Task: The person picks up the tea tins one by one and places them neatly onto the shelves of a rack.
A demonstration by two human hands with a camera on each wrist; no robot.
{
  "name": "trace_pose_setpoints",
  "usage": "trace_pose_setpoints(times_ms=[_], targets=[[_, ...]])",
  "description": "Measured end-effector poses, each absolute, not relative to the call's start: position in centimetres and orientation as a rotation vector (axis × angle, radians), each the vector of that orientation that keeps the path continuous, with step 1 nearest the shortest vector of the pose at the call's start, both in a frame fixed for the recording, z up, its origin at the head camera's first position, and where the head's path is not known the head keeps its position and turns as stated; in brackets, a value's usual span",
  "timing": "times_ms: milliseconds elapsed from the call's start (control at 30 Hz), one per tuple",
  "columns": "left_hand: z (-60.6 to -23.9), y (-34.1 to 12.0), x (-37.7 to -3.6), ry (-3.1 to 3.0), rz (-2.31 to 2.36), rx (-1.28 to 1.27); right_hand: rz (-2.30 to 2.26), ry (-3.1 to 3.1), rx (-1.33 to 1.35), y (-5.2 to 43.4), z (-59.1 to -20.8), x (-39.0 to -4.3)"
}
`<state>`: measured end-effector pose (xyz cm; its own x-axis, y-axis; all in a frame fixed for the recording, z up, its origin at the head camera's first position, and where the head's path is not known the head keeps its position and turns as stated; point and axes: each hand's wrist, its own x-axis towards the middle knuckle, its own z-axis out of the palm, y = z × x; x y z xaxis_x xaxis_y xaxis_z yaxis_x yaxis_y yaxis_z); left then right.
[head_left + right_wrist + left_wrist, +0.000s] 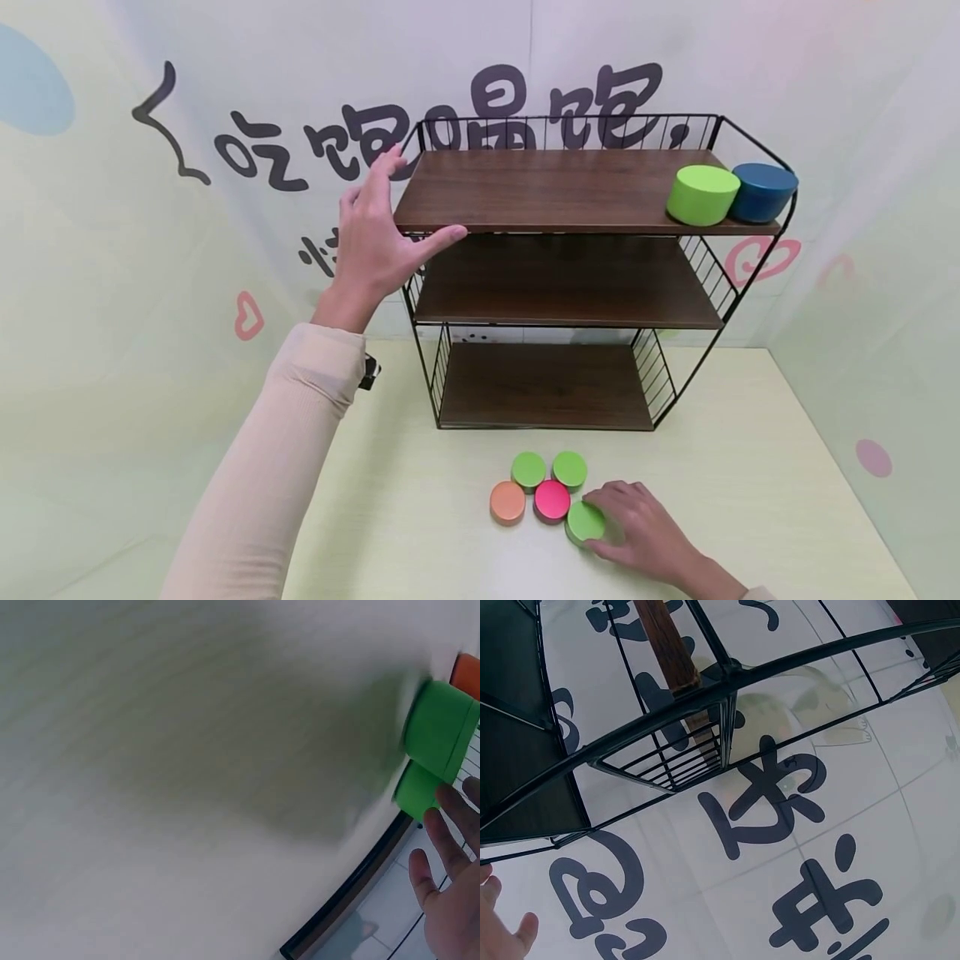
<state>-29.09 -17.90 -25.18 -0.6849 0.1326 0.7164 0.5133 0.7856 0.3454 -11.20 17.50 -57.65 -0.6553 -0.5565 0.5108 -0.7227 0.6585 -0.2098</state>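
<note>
At the lower right of the head view, the right hand [645, 533] covers part of a round green tin [583, 522]. The right wrist view is smeared; only fingertips [450, 862] show at its right edge.

My left arm is raised, forearm in a pale sleeve angling up from the lower left. My left hand [372, 237] is held upright with the palm turned right, its fingers [384, 171] straight and spread, the thumb stretched out sideways. My right arm enters from the lower right corner, low and nearly flat. My right hand [641, 527] lies palm down toward the near edge of the worktop, its fingers [609, 500] curved loosely leftward.
</note>
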Motion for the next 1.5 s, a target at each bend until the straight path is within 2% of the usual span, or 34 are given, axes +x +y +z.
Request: trace_pose_setpoints(times_ms=[833,1200,1500], targets=[[-25.2,-18.0,-29.1,-2.27,-0.695,-0.476,0.541,-2.478,0.965,17.2,-57.9,-10.8],[-25.2,-18.0,-29.2,-2.262,-0.691,-0.473,0.491,-2.395,0.973,17.9,-56.4,-11.9],[-25.1,-18.0,-29.1,-2.28,-0.696,-0.469,0.492,-2.301,1.029,19.0,-53.4,-13.3]])
